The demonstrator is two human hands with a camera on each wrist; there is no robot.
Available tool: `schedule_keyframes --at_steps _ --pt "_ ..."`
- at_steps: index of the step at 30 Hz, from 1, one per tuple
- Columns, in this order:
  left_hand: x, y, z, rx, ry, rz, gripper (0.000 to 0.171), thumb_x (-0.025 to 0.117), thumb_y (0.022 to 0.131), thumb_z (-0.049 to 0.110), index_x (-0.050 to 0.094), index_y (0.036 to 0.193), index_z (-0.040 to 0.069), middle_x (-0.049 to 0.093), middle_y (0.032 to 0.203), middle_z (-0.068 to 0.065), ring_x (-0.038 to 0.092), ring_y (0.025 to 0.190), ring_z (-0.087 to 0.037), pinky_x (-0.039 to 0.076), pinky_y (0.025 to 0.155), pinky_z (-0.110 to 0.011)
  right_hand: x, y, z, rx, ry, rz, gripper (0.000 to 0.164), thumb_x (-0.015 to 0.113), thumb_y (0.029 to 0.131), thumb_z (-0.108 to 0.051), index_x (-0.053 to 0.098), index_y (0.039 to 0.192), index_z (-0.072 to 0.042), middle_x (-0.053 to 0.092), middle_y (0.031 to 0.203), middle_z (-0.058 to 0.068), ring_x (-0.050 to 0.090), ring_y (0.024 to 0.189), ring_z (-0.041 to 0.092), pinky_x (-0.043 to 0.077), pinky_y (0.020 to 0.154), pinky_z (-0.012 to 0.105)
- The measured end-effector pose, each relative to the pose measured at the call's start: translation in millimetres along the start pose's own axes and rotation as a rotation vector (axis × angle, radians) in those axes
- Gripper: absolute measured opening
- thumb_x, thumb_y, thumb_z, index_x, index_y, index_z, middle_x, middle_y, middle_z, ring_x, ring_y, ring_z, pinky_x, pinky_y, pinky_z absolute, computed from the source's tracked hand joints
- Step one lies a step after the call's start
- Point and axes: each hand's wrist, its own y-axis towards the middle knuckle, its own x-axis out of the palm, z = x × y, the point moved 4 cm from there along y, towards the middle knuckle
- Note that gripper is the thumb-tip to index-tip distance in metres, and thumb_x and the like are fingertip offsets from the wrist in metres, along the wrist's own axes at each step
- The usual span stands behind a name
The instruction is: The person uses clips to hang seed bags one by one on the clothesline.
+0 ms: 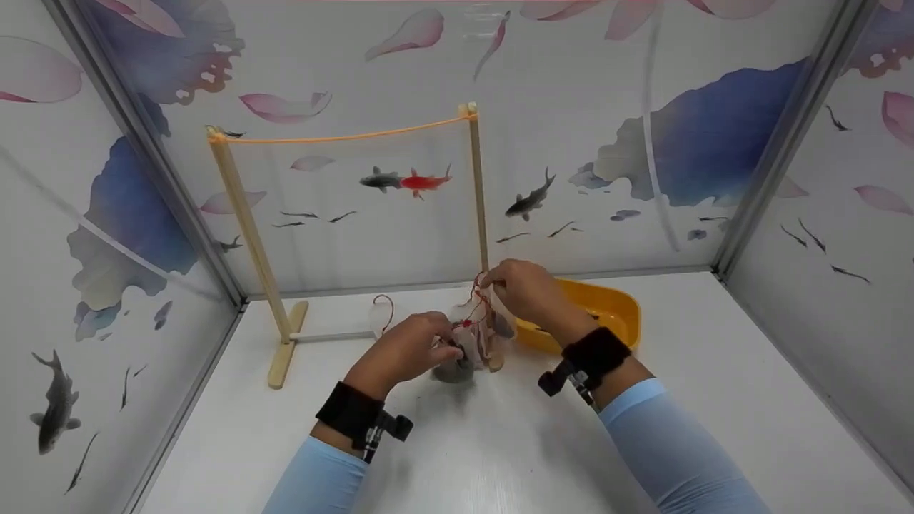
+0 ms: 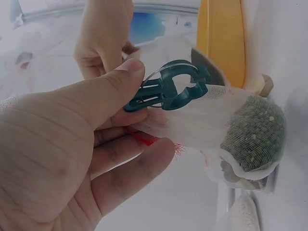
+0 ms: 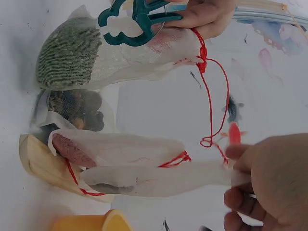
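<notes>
My left hand (image 1: 410, 350) pinches a dark green plastic spring clip (image 2: 171, 102) between thumb and forefinger, by the gathered neck of a white mesh pouch (image 2: 255, 132) filled with green bits. A red string (image 3: 210, 98) is knotted at that neck and loops across to my right hand (image 1: 528, 289), whose fingertips pinch its far end. Directly below those fingertips in the right wrist view lies the top of a slim white pouch (image 3: 159, 180). Beside it are a pouch with reddish contents (image 3: 74, 149) and another with dark lumps (image 3: 77, 108).
A wooden frame stands behind: left post (image 1: 250, 235), right post (image 1: 478, 193), with an orange cord (image 1: 343, 137) strung between their tops. A white rod (image 1: 332, 335) runs low from the left foot, near a red string loop (image 1: 390, 308). The yellow bin (image 1: 632, 307) sits right.
</notes>
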Motion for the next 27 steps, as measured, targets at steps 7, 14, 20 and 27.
schedule_keyframes --at_steps 7,14,20,27 --pt "-4.4 0.7 8.6 -0.006 0.070 0.006 0.017 0.081 0.109 0.028 0.083 0.115 0.012 0.076 0.115 0.000 0.072 0.106 -0.017 0.063 0.094 -0.042 2 -10 -6 -0.208 0.180 -0.247 0.018 0.075 0.112 -0.017 0.090 0.122 -0.023 0.081 0.115 -0.002 0.073 0.103 0.021 0.068 0.097 0.038" --pt "-3.3 -0.7 14.4 0.014 0.103 0.000 0.019 0.081 0.108 0.026 0.084 0.120 0.012 0.077 0.118 -0.001 0.073 0.106 -0.016 0.063 0.093 -0.040 7 -9 -6 -0.209 0.193 -0.225 0.013 0.077 0.111 -0.018 0.090 0.108 -0.017 0.079 0.100 0.004 0.065 0.086 0.017 0.061 0.080 0.029" --pt "-8.9 -4.0 12.5 0.024 0.101 0.038 0.018 0.082 0.108 0.025 0.082 0.115 0.009 0.076 0.114 -0.003 0.073 0.104 -0.019 0.063 0.093 -0.041 9 -6 2 -0.008 0.166 -0.215 0.017 0.076 0.111 -0.019 0.089 0.107 -0.009 0.073 0.088 0.005 0.057 0.074 0.018 0.051 0.066 0.028" --pt "-15.6 -15.7 -34.2 -0.115 0.049 0.110 0.016 0.084 0.106 0.024 0.085 0.113 0.009 0.080 0.119 -0.006 0.076 0.114 -0.029 0.064 0.102 -0.049 -2 -10 9 0.065 0.165 -0.124 0.019 0.074 0.113 -0.018 0.088 0.121 -0.007 0.081 0.106 0.012 0.061 0.081 0.020 0.054 0.070 0.027"
